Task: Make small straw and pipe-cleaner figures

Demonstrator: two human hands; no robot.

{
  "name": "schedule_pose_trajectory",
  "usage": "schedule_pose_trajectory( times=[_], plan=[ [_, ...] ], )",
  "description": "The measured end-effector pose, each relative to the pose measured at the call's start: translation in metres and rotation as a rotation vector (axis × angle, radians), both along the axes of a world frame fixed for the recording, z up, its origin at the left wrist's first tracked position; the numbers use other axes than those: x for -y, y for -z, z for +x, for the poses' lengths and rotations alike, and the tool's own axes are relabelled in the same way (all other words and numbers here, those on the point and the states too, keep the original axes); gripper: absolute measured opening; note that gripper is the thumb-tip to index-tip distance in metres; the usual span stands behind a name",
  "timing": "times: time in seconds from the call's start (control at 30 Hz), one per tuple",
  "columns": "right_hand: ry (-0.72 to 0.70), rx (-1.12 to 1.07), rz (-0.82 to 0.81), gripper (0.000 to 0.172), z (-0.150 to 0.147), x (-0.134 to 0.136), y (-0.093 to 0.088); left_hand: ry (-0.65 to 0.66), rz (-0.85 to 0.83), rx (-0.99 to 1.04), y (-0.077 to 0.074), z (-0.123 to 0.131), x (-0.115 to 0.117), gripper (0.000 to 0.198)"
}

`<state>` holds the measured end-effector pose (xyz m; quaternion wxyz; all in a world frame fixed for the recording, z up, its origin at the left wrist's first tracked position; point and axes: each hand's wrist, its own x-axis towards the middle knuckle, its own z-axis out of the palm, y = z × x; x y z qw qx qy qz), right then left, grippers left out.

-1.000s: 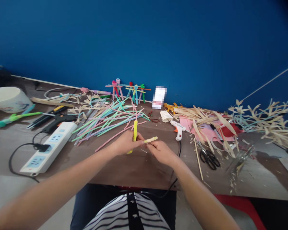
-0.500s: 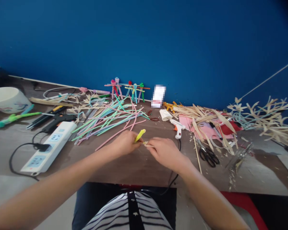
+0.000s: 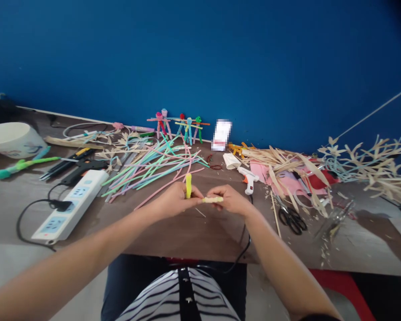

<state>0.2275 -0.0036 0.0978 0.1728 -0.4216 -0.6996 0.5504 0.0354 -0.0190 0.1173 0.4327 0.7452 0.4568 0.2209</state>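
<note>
Counter: brown, [image 3: 194, 243] spans the frame, scraps littered at right.
Wall: plain blue, [image 3: 200, 62] fills the top.
Floor: pale, [image 3: 88, 292] bottom left; red seat [image 3: 349, 292] lower right.
Left hand: [image 3: 175, 199] center, fingers closed on yellow stem, [image 3: 188, 189] which stands up from the grip; also at left end of pale piece.
Right hand: [image 3: 232, 200] just right of center, fingers bent narrow about pale piece, [image 3: 213, 200] grip firmness can't tell.
Pale piece: lies level between both hands, center.
Left side: white tub, [image 3: 30, 145] dark glue gun, [image 3: 83, 171] power strip [image 3: 70, 207] nearer.
Behind hands: loose pastel stems, [image 3: 150, 169] small figures [image 3: 189, 129] upright by wall, blurred-out panel [image 3: 222, 134] beside them.
Right side: white glue gun, [image 3: 251, 182] husk strips [image 3: 270, 158] over pink sheet, [image 3: 285, 183] scissors, [image 3: 290, 214] husk flowers [image 3: 370, 167] far right.
In the way: black cable [image 3: 248, 244] from white glue gun, running past right forearm to front edge.
</note>
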Motion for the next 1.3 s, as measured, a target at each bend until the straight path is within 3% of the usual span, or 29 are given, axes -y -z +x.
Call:
schedule_pose_trajectory(
  times=[0.1,0.27,0.5,0.77,1.0,1.1,1.3],
  plan=[
    [0.032,0.085,0.075,0.025,-0.005,0.011,0.006,-0.077,-0.011,0.032,0.003,0.003,-0.003,0.022],
    [-0.005,0.439,0.438,0.023,-0.012,0.028,-0.002,-0.125,0.056,-0.027,0.006,0.006,-0.008,0.020],
    [-0.091,0.811,0.584,0.027,-0.017,0.041,-0.023,-0.027,0.178,-0.279,0.000,0.004,-0.006,0.021],
    [-0.167,0.869,0.640,0.029,-0.021,0.041,-0.034,0.114,0.253,-0.414,0.001,0.004,-0.005,0.022],
    [-0.173,0.652,0.695,0.015,-0.015,0.029,-0.043,0.169,0.148,-0.399,0.005,0.003,-0.005,0.019],
    [-0.222,0.502,0.627,0.010,-0.014,0.020,-0.039,0.197,0.148,-0.386,0.010,0.004,-0.003,0.019],
    [-0.131,0.163,0.141,0.009,-0.008,0.000,-0.018,0.174,0.159,-0.384,0.007,0.004,-0.001,0.020]
  ],
)
